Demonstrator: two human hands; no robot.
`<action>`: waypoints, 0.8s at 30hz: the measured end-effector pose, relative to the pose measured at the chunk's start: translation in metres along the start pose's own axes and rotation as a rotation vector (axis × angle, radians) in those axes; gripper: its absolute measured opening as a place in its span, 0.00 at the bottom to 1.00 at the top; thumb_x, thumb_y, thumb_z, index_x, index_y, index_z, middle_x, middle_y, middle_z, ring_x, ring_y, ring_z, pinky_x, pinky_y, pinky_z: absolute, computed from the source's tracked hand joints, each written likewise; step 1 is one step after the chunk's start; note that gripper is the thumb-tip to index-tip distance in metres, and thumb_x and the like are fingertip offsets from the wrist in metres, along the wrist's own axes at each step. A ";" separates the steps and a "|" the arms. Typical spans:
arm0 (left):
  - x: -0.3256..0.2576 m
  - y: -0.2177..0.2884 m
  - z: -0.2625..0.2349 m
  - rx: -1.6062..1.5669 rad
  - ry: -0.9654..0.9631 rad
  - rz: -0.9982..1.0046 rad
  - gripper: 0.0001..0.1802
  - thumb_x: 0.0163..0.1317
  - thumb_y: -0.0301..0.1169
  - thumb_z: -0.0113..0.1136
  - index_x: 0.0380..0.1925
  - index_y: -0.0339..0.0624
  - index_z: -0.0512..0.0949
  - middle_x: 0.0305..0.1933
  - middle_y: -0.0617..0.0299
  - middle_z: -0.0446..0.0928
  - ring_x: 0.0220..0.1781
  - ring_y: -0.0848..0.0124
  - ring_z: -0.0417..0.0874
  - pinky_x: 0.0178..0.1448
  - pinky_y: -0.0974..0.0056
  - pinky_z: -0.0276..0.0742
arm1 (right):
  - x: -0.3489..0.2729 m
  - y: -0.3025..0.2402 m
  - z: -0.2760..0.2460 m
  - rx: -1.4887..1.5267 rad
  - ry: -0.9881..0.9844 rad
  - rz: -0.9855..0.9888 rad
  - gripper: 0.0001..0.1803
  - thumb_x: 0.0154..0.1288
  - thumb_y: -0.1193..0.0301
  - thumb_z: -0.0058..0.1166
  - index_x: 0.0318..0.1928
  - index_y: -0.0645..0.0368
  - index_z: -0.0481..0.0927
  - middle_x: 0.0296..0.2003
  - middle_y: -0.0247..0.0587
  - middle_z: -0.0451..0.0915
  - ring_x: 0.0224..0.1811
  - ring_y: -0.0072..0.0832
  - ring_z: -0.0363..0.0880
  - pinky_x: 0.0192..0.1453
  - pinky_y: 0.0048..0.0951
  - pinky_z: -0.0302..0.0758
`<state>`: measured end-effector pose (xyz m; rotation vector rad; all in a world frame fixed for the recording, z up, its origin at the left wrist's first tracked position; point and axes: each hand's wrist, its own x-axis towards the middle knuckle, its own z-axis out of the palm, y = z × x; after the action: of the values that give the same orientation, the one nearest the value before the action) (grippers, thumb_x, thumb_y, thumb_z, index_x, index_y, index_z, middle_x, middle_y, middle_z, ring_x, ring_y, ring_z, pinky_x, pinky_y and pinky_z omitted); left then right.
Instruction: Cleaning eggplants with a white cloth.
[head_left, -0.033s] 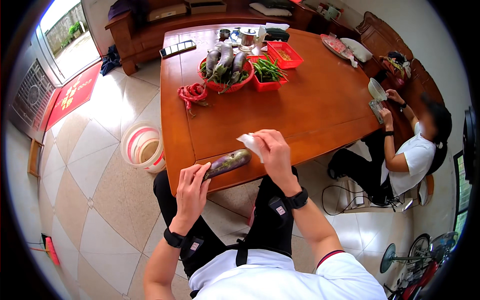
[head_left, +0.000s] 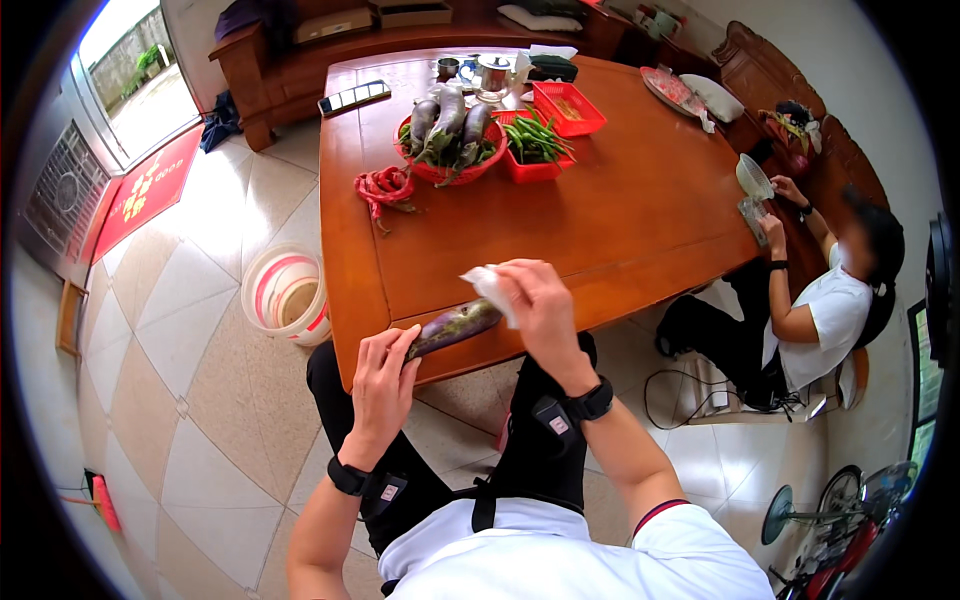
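My left hand (head_left: 380,372) is closed on the near left end of a purple eggplant (head_left: 452,329), which points away to the right above the table's front edge. In my right hand (head_left: 541,312) is a crumpled white tissue (head_left: 487,284), held at the eggplant's far end and partly covering it. Farther back, a red basket (head_left: 465,177) holds several more eggplants (head_left: 449,120). Bundled red chili peppers (head_left: 384,186) lie to its left, and green chili peppers (head_left: 534,138) fill a red tray on its right.
The wooden table (head_left: 620,215) spreads out before me. A phone (head_left: 354,97), a metal pot (head_left: 493,76) and another red tray (head_left: 570,108) stand toward the back. A white bucket (head_left: 288,297) is on the floor at left. At right a seated person (head_left: 820,300) holds a bowl (head_left: 752,179).
My right hand has shifted slightly left with the tissue, which now overlaps the eggplant's far end. The left hand stays put.
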<state>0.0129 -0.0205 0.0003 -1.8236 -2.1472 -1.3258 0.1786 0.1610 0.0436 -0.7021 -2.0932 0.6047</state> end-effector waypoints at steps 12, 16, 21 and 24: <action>0.003 -0.001 0.000 -0.027 -0.003 -0.021 0.26 0.63 0.20 0.66 0.62 0.40 0.78 0.55 0.51 0.80 0.57 0.51 0.78 0.62 0.53 0.77 | -0.021 0.038 0.003 -0.111 -0.141 -0.011 0.11 0.77 0.71 0.55 0.48 0.65 0.86 0.47 0.46 0.86 0.49 0.44 0.80 0.55 0.39 0.78; 0.008 0.002 -0.009 -0.091 -0.047 -0.118 0.24 0.65 0.20 0.63 0.62 0.38 0.79 0.54 0.50 0.81 0.58 0.51 0.78 0.64 0.54 0.75 | -0.010 0.035 0.005 -0.015 0.021 0.058 0.10 0.75 0.71 0.57 0.48 0.64 0.86 0.50 0.47 0.84 0.53 0.44 0.82 0.57 0.39 0.79; 0.011 -0.002 -0.025 -0.238 -0.192 -0.172 0.23 0.66 0.21 0.62 0.62 0.37 0.80 0.56 0.50 0.81 0.59 0.51 0.78 0.67 0.55 0.74 | 0.005 0.012 0.019 0.349 -0.115 0.160 0.14 0.77 0.70 0.55 0.56 0.64 0.83 0.58 0.51 0.83 0.56 0.46 0.83 0.58 0.36 0.80; 0.010 -0.002 -0.026 -0.248 -0.222 -0.138 0.22 0.67 0.22 0.61 0.62 0.38 0.80 0.56 0.50 0.81 0.59 0.52 0.78 0.67 0.56 0.74 | 0.005 0.006 0.017 0.192 -0.138 0.065 0.18 0.76 0.66 0.59 0.59 0.61 0.83 0.60 0.49 0.83 0.60 0.45 0.81 0.65 0.39 0.74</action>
<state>-0.0041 -0.0278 0.0209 -2.0318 -2.3493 -1.5490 0.1640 0.1666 0.0336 -0.6354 -2.1085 0.8994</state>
